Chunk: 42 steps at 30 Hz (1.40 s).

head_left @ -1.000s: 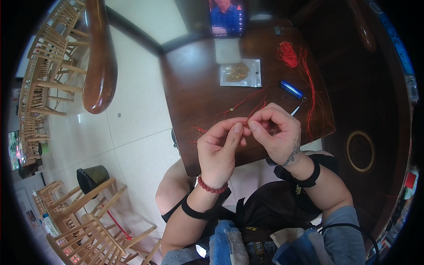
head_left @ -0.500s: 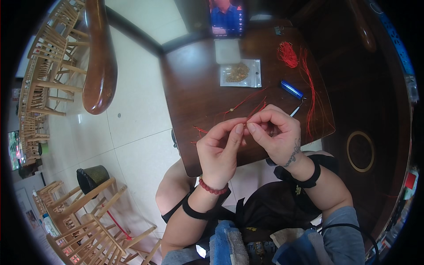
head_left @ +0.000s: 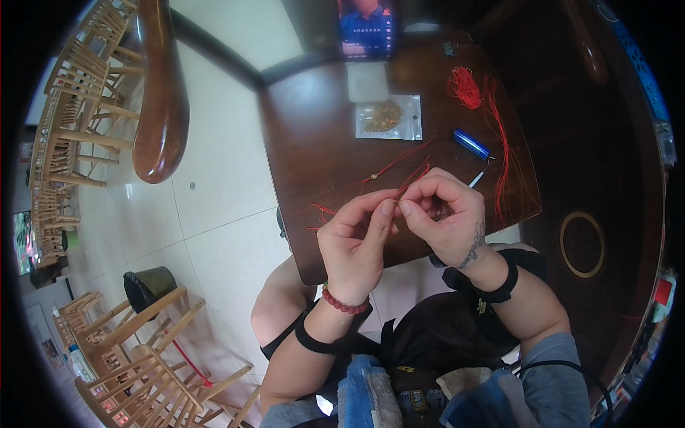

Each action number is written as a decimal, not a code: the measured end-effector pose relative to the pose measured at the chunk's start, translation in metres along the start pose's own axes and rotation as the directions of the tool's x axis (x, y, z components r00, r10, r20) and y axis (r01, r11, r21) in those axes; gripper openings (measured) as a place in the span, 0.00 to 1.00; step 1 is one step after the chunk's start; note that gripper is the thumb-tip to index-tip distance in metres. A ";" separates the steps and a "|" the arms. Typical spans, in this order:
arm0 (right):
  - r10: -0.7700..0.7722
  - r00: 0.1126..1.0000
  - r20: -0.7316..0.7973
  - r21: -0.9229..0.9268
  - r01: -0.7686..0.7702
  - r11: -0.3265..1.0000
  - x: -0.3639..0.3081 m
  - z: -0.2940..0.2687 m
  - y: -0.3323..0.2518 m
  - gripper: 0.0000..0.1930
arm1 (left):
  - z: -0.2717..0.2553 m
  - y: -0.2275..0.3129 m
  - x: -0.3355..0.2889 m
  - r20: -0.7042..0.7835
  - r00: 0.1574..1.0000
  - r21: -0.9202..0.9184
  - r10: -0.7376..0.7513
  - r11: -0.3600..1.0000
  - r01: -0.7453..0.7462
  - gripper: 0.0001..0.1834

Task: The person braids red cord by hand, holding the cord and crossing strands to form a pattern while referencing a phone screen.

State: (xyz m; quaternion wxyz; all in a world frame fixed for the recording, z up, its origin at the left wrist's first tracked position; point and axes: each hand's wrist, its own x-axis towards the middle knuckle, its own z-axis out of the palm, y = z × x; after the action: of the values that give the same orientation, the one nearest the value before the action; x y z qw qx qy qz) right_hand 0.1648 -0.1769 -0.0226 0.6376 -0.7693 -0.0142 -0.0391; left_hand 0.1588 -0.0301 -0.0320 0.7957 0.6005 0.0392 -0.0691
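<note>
- Indoor room, public-looking; probably a shop or eatery, exact kind unclear.
- Long row of pale slatted wooden chairs [head_left: 93,137] up the left side: seating for far more than 1 person.
- Large pale glossy square floor tiles [head_left: 221,185], commercial look.
- Black round open-topped bin [head_left: 153,285] beside chairs, lower left.
- Blue perforated plastic item [head_left: 638,68] and clear plastic containers [head_left: 665,139] crowd the right edge; blurred, stock-like.
- 1 dark brown polished wooden table [head_left: 321,164] doubles as craft spot: tangled bundle of thin red cord [head_left: 465,88], clear flat plastic bag of gold-coloured bits [head_left: 385,118].
</note>
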 end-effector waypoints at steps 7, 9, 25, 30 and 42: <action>0.013 1.000 0.018 -0.016 -0.013 1.000 0.000 -0.002 0.000 0.04 | 0.002 0.000 -0.001 0.007 1.000 0.035 0.026 0.999 -0.026 0.09; 0.014 1.000 0.018 -0.009 -0.014 1.000 0.000 -0.001 0.001 0.04 | 0.001 0.000 -0.001 0.012 1.000 0.050 0.029 0.998 -0.029 0.09; 0.039 0.999 0.025 0.014 -0.039 0.999 0.000 -0.001 0.003 0.04 | 0.001 0.000 -0.001 0.038 0.992 0.209 0.123 0.969 -0.129 0.09; 0.048 0.998 0.036 0.035 -0.049 0.998 0.000 -0.001 0.001 0.04 | 0.001 0.001 -0.001 0.053 0.990 0.202 0.132 0.969 -0.140 0.09; 0.103 0.988 0.111 0.214 -0.125 0.969 0.001 0.000 -0.001 0.03 | -0.004 0.001 0.000 0.054 0.997 0.125 0.057 0.990 -0.063 0.10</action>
State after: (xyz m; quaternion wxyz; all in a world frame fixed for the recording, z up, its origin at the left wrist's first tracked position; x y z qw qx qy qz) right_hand 0.1656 -0.1772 -0.0216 0.7187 -0.6943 -0.0057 0.0376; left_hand 0.1589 -0.0263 -0.0323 0.7585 0.6486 -0.0033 -0.0626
